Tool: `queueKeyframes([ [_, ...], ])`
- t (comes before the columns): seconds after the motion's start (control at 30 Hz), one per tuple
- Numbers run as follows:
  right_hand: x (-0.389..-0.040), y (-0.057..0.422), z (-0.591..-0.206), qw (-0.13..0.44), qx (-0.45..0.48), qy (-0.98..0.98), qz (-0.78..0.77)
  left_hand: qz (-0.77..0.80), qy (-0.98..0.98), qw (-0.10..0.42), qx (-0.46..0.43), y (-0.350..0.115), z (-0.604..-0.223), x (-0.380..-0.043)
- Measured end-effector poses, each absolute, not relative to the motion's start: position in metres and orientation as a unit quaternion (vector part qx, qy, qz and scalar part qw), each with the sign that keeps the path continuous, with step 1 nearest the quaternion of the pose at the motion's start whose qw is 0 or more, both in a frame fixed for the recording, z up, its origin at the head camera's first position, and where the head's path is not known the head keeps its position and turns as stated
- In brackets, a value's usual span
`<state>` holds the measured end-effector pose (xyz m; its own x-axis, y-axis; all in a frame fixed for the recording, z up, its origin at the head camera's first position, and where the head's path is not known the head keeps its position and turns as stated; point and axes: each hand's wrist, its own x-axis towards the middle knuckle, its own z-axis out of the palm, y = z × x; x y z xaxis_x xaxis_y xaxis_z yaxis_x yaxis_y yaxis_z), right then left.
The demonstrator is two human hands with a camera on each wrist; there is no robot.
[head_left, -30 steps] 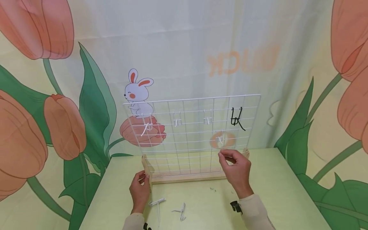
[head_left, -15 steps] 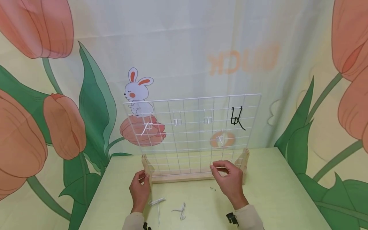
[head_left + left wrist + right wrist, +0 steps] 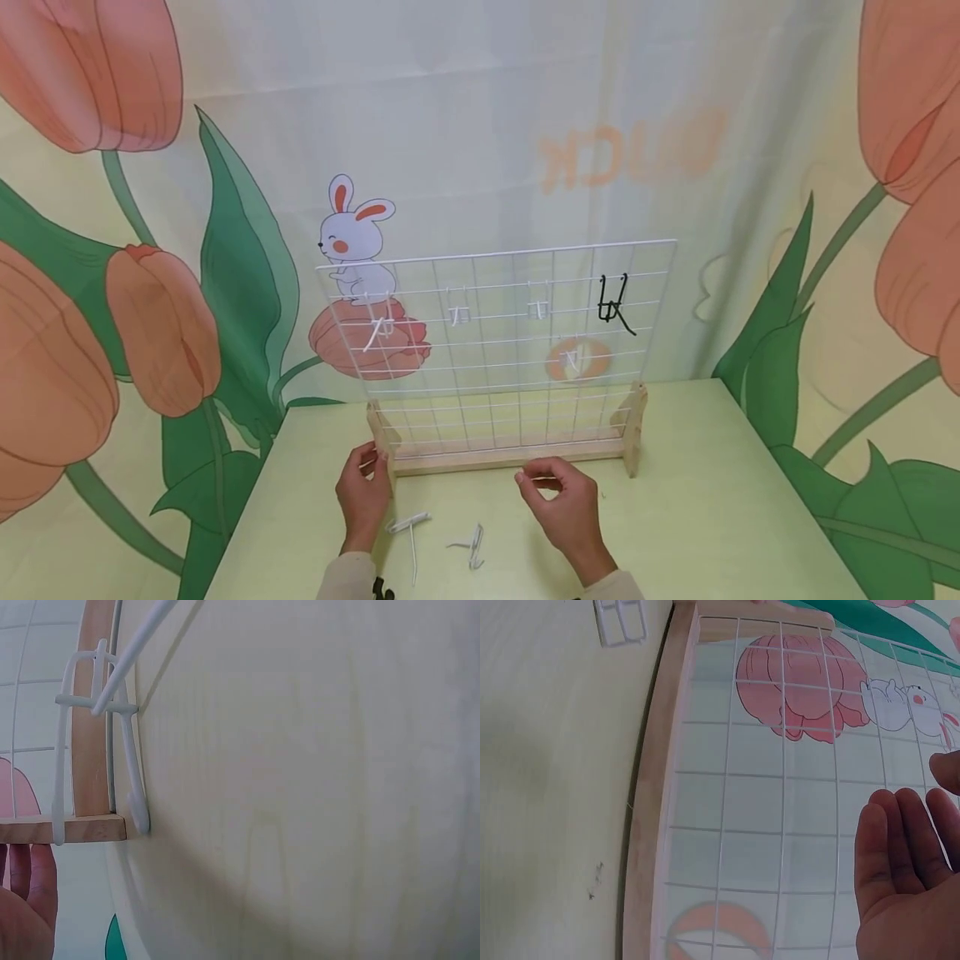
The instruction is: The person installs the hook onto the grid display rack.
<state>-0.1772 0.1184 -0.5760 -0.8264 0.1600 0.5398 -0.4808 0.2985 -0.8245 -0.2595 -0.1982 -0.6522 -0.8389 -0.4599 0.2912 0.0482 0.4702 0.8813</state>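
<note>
White wire grid [image 3: 483,344] was held upright by the wooden stand [image 3: 465,464] on the counter [image 3: 690,517], left end touched by left hand [image 3: 363,498], fingers loosely extended; right hand [image 3: 566,508] relaxed, empty.

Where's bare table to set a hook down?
Right of the wooden stand, the table is bare out to its edge; so is the strip left of the left hand. Between the left and right hand, it's crowded: one white hook, a second hook.
</note>
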Motion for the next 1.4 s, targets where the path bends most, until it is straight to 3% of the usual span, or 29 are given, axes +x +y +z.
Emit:
queueKeyframes([
  [0.4,-0.161,0.096,-0.594,0.223,0.070,-0.775,0.587,-0.491,-0.821,0.265,0.125,-0.200,-0.655,-0.262],
  [0.97,-0.147,0.058,-0.642,0.059,0.050,-0.851,0.519,-0.497,-0.819,0.262,0.119,-0.203,-0.654,-0.261],
  [1.4,-0.143,0.040,-0.657,0.036,0.047,-0.869,0.491,-0.496,-0.823,0.247,0.121,-0.201,-0.654,-0.260],
])
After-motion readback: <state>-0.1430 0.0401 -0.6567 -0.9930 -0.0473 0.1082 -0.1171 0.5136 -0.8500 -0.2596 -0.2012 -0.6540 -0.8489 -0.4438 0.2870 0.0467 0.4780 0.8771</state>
